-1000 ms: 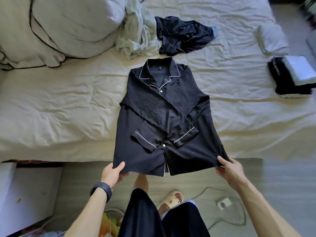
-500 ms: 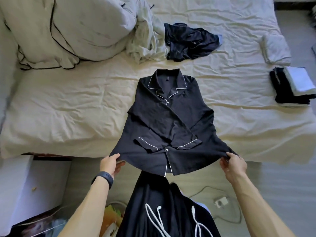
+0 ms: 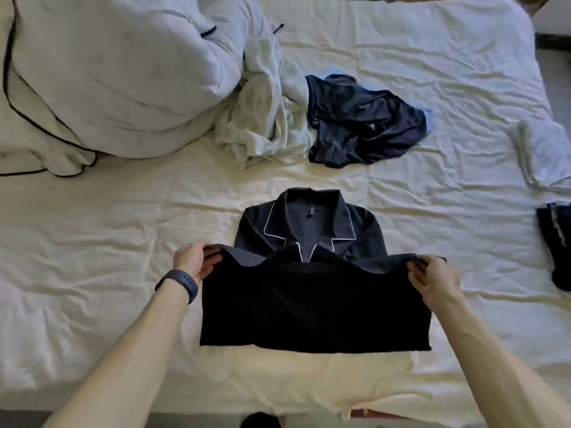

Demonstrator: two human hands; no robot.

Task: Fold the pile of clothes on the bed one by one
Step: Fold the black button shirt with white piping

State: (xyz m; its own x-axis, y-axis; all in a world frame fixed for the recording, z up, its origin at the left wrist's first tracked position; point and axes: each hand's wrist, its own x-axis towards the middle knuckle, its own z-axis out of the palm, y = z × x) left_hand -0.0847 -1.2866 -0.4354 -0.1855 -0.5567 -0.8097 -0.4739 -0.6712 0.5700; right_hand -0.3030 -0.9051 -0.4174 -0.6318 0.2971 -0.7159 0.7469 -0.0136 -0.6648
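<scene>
- While the black pyjama shirt (image 3: 315, 304) lies collar-up in the middle of the bed (image 3: 92, 257), a person's left hand (image 3: 193, 261) and right hand (image 3: 432, 276) each pinch a corner of its hem, fingers curled round the cloth, with the lower half doubled up over the body.
- The step in hand looks to be the bottom-to-top fold of this one garment. The hem is held just short of the white-piped collar (image 3: 309, 217) and seems raised a little off the cloth beneath.
- The next move likely calls for laying the hem level across the chest and letting go of both corners together. A smoothing pass would then set the fold line nearest the person straight.
- Work left: a crumpled dark satin garment (image 3: 364, 125) and a rumpled pale garment (image 3: 265, 118) lie touching each other farther up the bed, well apart from the shirt and not folded.
- Pieces that look finished sit at the right: a folded white item (image 3: 543, 156) and, at the frame's edge, a dark folded stack (image 3: 556, 242), only partly in view.
- Room to move: bare sheet lies on both sides of the shirt and between the collar and the unfolded garments. A bunched duvet (image 3: 108, 72) fills the far left corner.
- The bed's near edge runs close to the shirt's fold line, so a tug toward the person could drag cloth over it.
</scene>
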